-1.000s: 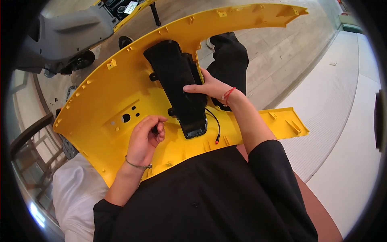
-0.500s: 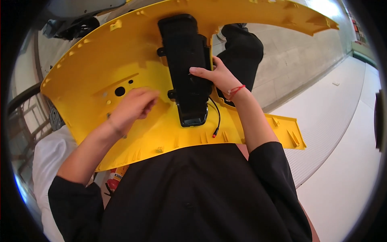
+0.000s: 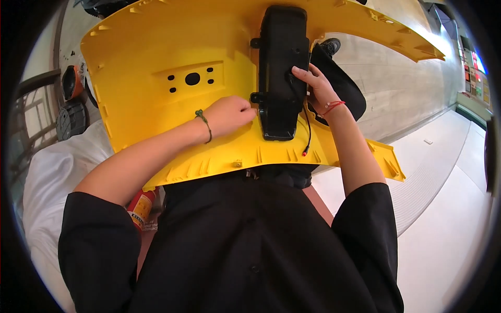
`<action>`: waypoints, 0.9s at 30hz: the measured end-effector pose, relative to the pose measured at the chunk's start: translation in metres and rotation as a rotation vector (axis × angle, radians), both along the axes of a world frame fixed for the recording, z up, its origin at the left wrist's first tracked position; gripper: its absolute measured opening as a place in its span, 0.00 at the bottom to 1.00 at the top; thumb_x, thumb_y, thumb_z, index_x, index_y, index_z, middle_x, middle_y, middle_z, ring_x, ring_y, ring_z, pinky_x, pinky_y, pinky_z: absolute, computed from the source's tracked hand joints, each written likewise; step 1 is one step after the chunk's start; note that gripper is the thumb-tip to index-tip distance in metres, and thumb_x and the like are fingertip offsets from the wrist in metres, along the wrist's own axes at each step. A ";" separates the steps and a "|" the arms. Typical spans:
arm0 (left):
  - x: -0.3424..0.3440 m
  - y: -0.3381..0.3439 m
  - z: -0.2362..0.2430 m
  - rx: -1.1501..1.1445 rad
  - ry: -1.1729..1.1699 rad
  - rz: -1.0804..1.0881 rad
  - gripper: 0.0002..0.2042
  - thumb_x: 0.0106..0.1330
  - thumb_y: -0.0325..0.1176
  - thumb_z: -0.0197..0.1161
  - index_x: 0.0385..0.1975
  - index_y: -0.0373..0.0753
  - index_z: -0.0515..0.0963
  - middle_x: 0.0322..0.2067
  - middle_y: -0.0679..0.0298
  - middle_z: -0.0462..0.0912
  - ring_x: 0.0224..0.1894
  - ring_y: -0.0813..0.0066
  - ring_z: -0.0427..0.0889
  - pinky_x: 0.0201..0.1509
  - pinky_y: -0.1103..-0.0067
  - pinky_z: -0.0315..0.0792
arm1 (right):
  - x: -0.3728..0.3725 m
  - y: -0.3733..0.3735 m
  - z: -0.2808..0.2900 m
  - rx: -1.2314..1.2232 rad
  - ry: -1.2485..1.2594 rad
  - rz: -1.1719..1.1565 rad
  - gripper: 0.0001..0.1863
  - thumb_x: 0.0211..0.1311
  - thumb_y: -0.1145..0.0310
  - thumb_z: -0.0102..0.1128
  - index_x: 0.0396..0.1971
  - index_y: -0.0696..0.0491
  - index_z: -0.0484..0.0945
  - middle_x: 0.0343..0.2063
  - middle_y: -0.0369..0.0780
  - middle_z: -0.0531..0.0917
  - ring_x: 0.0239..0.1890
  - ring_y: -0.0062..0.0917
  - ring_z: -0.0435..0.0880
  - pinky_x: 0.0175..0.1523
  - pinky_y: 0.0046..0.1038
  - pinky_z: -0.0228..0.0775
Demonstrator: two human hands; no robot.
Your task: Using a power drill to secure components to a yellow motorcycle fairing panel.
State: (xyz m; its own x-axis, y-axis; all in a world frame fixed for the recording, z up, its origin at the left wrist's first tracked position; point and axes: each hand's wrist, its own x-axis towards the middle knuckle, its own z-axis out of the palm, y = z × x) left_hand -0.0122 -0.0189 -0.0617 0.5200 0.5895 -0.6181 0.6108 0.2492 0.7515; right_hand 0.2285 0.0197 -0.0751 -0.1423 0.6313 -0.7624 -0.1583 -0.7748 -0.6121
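Panel: large yellow moulded plastic panel (image 3: 156, 62), curved, ribbed along its near edge, resting across the lap and reaching well out to both sides.
Module: black oblong housing (image 3: 282, 68) lying lengthwise on the middle of the panel, small mounting ears on its left side, lower end towards the body.
Cable: thin black lead (image 3: 308, 130) running down the module's right side, ending in a small red tip just above the panel's ribbed edge.
Left hand (image 3: 227, 116): knuckles up, fingers curled tight and pressed at the module's lower-left mounting ear; whether a fastener or small tool sits inside the curl cannot be told.
Right hand (image 3: 315, 88): fingers spread flat, tips resting on the module's right face, thumb side against its edge; bracing, not gripping.
Step in hand, judged: seating or fastening the module's lower-left ear to the panel.
Doing it well: steady downward pressure from the right hand to stop the housing skating; left fingers square to the ear, no sideways levering on thin plastic; lead kept clear of the housing's edge to avoid pinching.
Risk: panel rocking on the lap under uneven pressure.
Surroundings: red fire extinguisher (image 3: 140, 206) on the floor at left, white cloth (image 3: 47, 172) beside it, pale floor (image 3: 449, 219) at right.
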 end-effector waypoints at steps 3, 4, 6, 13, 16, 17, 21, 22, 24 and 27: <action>0.001 -0.019 0.004 0.209 0.022 -0.113 0.16 0.59 0.41 0.53 0.18 0.33 0.72 0.16 0.53 0.73 0.19 0.59 0.73 0.25 0.69 0.66 | 0.000 -0.007 -0.012 -0.047 -0.048 0.056 0.50 0.43 0.57 0.71 0.63 0.56 0.50 0.57 0.48 0.64 0.58 0.34 0.65 0.61 0.34 0.55; 0.002 -0.026 0.006 0.220 0.081 -0.139 0.14 0.58 0.41 0.53 0.20 0.36 0.75 0.20 0.52 0.77 0.24 0.53 0.76 0.28 0.65 0.68 | 0.001 -0.013 -0.015 -0.075 -0.051 0.063 0.50 0.43 0.56 0.70 0.63 0.55 0.49 0.58 0.47 0.63 0.60 0.34 0.62 0.63 0.35 0.52; 0.006 -0.029 0.012 0.205 0.100 -0.144 0.15 0.58 0.42 0.53 0.20 0.37 0.75 0.20 0.53 0.77 0.25 0.53 0.76 0.28 0.65 0.68 | 0.004 -0.015 -0.016 -0.099 -0.084 0.131 0.51 0.46 0.52 0.68 0.65 0.53 0.45 0.61 0.45 0.59 0.63 0.33 0.57 0.65 0.38 0.46; 0.011 -0.023 0.013 0.218 0.170 -0.133 0.18 0.60 0.48 0.54 0.19 0.39 0.75 0.21 0.55 0.78 0.26 0.54 0.77 0.29 0.65 0.69 | 0.013 -0.016 -0.013 -0.202 0.000 0.210 0.50 0.48 0.50 0.66 0.64 0.53 0.45 0.61 0.43 0.58 0.64 0.32 0.57 0.65 0.38 0.46; 0.015 -0.007 0.013 0.354 0.166 -0.039 0.19 0.60 0.49 0.54 0.20 0.37 0.75 0.23 0.55 0.78 0.27 0.54 0.77 0.30 0.66 0.69 | 0.001 -0.016 -0.005 -0.228 0.040 0.246 0.51 0.50 0.48 0.63 0.65 0.56 0.41 0.61 0.46 0.58 0.64 0.33 0.57 0.64 0.37 0.52; 0.020 0.004 0.017 0.299 0.184 -0.033 0.20 0.60 0.50 0.54 0.24 0.35 0.76 0.25 0.53 0.79 0.30 0.54 0.78 0.33 0.66 0.71 | 0.001 -0.017 -0.003 -0.225 0.001 0.256 0.53 0.50 0.46 0.63 0.64 0.57 0.39 0.61 0.48 0.57 0.64 0.34 0.57 0.64 0.36 0.52; 0.032 0.028 0.011 0.166 0.213 -0.053 0.23 0.58 0.53 0.56 0.25 0.33 0.76 0.28 0.50 0.79 0.33 0.52 0.79 0.36 0.66 0.72 | 0.006 -0.016 -0.010 -0.283 -0.044 0.264 0.55 0.48 0.44 0.63 0.64 0.57 0.40 0.62 0.49 0.56 0.63 0.35 0.58 0.64 0.35 0.53; 0.032 0.030 0.006 0.164 0.212 -0.055 0.23 0.58 0.53 0.56 0.25 0.33 0.76 0.28 0.50 0.79 0.33 0.52 0.79 0.36 0.66 0.72 | 0.006 -0.015 -0.010 -0.302 -0.050 0.255 0.55 0.48 0.44 0.64 0.64 0.57 0.40 0.62 0.49 0.55 0.63 0.35 0.58 0.64 0.36 0.52; 0.031 0.033 0.001 0.104 0.198 -0.021 0.25 0.53 0.57 0.60 0.18 0.36 0.72 0.20 0.55 0.77 0.26 0.56 0.77 0.29 0.68 0.69 | 0.006 -0.012 -0.004 -0.315 -0.070 0.264 0.55 0.48 0.44 0.64 0.64 0.58 0.40 0.61 0.49 0.56 0.63 0.35 0.58 0.64 0.35 0.52; 0.031 0.037 -0.006 0.096 0.169 -0.021 0.25 0.50 0.58 0.61 0.19 0.36 0.72 0.21 0.55 0.77 0.26 0.57 0.77 0.29 0.68 0.69 | 0.002 -0.007 0.004 -0.319 -0.075 0.248 0.54 0.48 0.45 0.64 0.64 0.59 0.42 0.61 0.49 0.57 0.62 0.34 0.59 0.64 0.33 0.53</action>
State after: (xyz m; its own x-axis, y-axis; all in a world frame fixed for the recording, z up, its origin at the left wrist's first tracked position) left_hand 0.0185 0.0178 -0.0677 0.4263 0.6397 -0.6396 0.7350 0.1672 0.6571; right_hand 0.2301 0.0123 -0.0711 -0.1971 0.3154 -0.9283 0.0935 -0.9365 -0.3380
